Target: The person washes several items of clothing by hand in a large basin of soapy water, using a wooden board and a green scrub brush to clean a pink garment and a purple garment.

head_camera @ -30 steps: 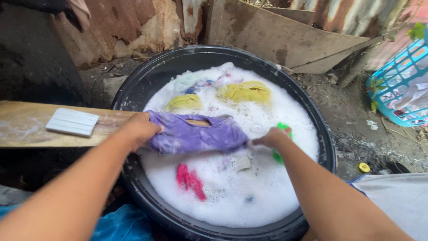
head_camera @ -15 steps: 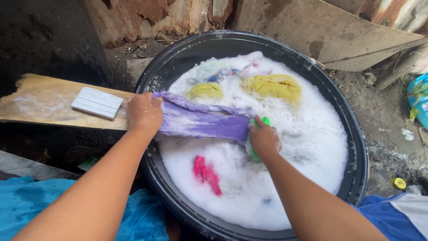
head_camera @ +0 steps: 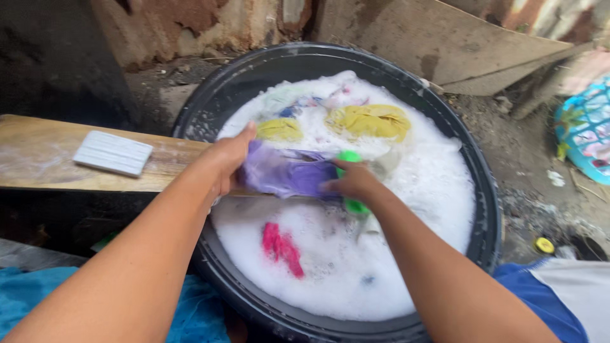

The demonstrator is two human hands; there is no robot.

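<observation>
While suds brim in the round black plastic basin [head_camera: 210, 108], a wet purple cloth [head_camera: 286, 174] is scrubbed on the wooden board's [head_camera: 44, 159] end over the near-left rim.

The left hand [head_camera: 225, 159] pins the cloth, fingers clamped on it; the right hand [head_camera: 352, 183] grips a green plastic brush [head_camera: 348, 156], fingers curled tight. Keeping the fabric taut and stroking away from the pinning hand would likely work best. A white ribbed soap bar [head_camera: 113, 153] lies mid-board.

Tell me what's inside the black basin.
The black basin holds white suds, with yellow cloths, a pink cloth and pale garments poking through. The foam covers the water and anything lying deeper.
</observation>
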